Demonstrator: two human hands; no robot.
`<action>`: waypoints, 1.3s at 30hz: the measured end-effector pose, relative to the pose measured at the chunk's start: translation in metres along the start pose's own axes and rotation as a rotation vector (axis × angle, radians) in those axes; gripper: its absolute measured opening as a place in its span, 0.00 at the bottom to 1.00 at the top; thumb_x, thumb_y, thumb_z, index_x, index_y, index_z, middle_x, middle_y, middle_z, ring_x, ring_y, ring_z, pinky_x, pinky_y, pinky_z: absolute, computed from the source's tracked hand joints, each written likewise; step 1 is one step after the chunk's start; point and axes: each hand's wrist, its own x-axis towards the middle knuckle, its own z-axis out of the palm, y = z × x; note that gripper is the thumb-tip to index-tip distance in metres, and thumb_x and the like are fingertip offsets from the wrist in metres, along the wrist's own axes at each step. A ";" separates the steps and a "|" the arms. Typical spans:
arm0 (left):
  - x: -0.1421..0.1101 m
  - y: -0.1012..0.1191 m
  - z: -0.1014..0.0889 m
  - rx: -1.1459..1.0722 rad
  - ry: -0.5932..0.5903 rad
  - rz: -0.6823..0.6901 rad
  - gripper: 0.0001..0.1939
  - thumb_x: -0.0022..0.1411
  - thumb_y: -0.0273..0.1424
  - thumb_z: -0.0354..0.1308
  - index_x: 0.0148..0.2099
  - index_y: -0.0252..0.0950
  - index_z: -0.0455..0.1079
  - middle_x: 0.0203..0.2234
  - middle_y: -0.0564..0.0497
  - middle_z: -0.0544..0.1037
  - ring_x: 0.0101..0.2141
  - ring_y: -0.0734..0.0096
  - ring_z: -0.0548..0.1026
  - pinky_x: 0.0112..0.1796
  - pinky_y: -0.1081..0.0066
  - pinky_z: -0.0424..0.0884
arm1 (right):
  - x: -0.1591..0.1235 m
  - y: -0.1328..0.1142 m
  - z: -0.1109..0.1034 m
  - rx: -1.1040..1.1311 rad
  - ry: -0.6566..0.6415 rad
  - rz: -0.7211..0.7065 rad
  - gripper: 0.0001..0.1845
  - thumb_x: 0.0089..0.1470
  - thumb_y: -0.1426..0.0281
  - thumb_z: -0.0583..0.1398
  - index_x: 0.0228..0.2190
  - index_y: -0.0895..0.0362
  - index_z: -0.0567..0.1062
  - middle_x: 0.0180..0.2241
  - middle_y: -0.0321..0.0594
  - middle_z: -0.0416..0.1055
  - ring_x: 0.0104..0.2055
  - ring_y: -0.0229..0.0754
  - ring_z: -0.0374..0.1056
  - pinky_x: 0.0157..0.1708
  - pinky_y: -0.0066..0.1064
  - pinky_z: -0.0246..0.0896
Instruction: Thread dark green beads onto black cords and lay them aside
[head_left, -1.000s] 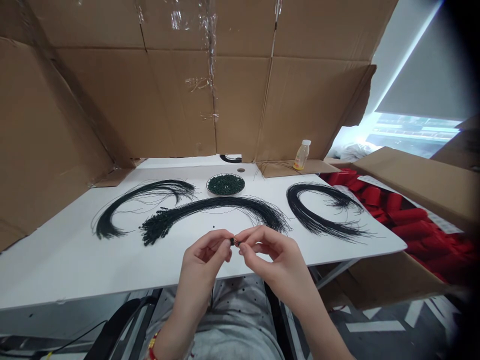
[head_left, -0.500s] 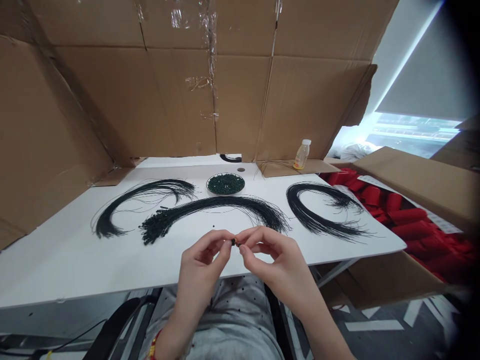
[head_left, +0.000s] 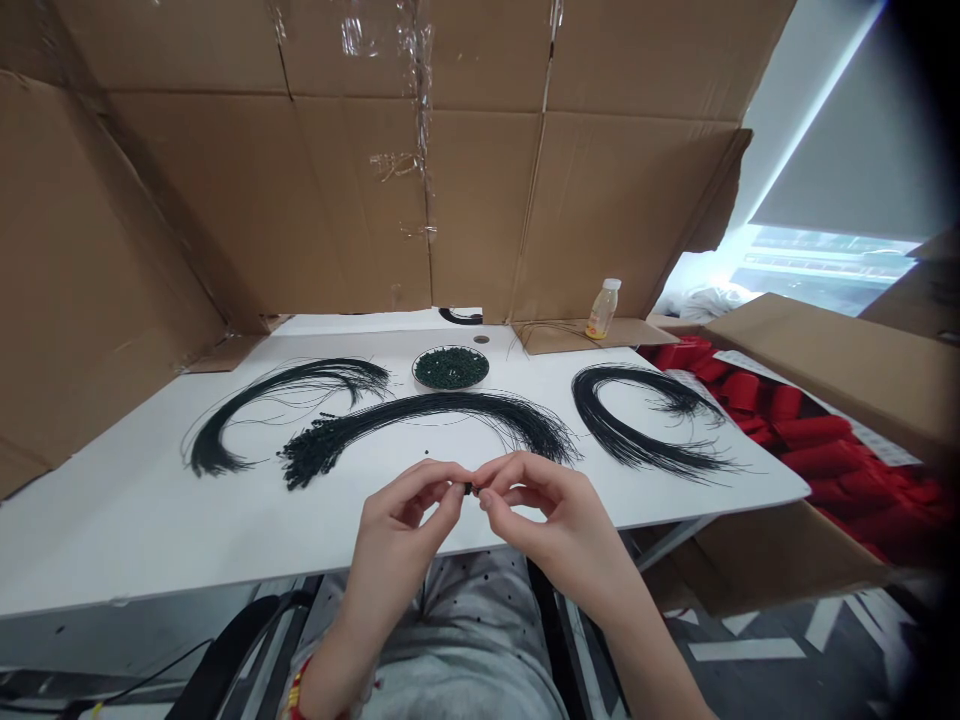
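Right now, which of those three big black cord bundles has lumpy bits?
The middle bundle: dark little pieces cluster at its left end. The left bundle and right bundle show no such cluster.

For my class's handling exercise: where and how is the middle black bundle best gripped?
Probably mid-arch, from above and the near side: the bundle lies flat, strands gathered closely there, with the dish just behind. Its right end fans loose; its left end is knobbly.
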 end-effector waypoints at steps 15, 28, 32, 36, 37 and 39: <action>0.003 -0.004 -0.009 -0.016 -0.052 -0.160 0.05 0.58 0.32 0.66 0.34 0.40 0.84 0.22 0.53 0.76 0.25 0.72 0.68 0.28 0.74 0.67 | 0.004 0.005 -0.001 0.107 0.010 0.021 0.08 0.56 0.70 0.67 0.26 0.56 0.75 0.33 0.38 0.78 0.35 0.39 0.74 0.38 0.31 0.71; 0.011 -0.018 -0.012 -0.072 -0.090 -0.208 0.06 0.59 0.36 0.69 0.37 0.40 0.84 0.20 0.55 0.75 0.27 0.73 0.71 0.32 0.74 0.69 | 0.008 0.009 0.002 0.117 0.012 0.019 0.08 0.55 0.71 0.66 0.25 0.56 0.75 0.33 0.37 0.78 0.35 0.39 0.74 0.39 0.30 0.71; 0.009 -0.016 -0.011 -0.070 -0.087 -0.194 0.05 0.59 0.34 0.69 0.36 0.39 0.84 0.21 0.54 0.76 0.27 0.73 0.71 0.32 0.74 0.69 | 0.007 0.007 0.001 0.104 0.002 0.012 0.08 0.55 0.71 0.66 0.25 0.56 0.75 0.33 0.37 0.78 0.36 0.39 0.74 0.39 0.31 0.71; 0.008 -0.015 -0.011 -0.049 -0.081 -0.188 0.05 0.58 0.34 0.69 0.37 0.39 0.84 0.21 0.54 0.76 0.26 0.71 0.71 0.32 0.73 0.70 | 0.006 0.006 0.000 0.092 -0.013 0.009 0.08 0.55 0.72 0.66 0.25 0.56 0.75 0.33 0.37 0.78 0.36 0.40 0.74 0.39 0.32 0.72; 0.008 -0.015 -0.011 -0.044 -0.081 -0.185 0.05 0.58 0.34 0.69 0.37 0.39 0.84 0.21 0.54 0.76 0.27 0.71 0.71 0.32 0.73 0.70 | 0.005 0.006 0.000 0.092 -0.015 0.010 0.08 0.55 0.72 0.66 0.25 0.56 0.75 0.34 0.37 0.78 0.36 0.40 0.74 0.39 0.32 0.72; 0.007 -0.015 -0.011 -0.039 -0.076 -0.170 0.05 0.59 0.33 0.69 0.37 0.40 0.84 0.21 0.54 0.76 0.26 0.71 0.71 0.32 0.73 0.69 | 0.006 0.006 0.001 0.097 -0.022 0.009 0.08 0.55 0.72 0.65 0.25 0.56 0.75 0.34 0.37 0.78 0.36 0.40 0.74 0.39 0.32 0.72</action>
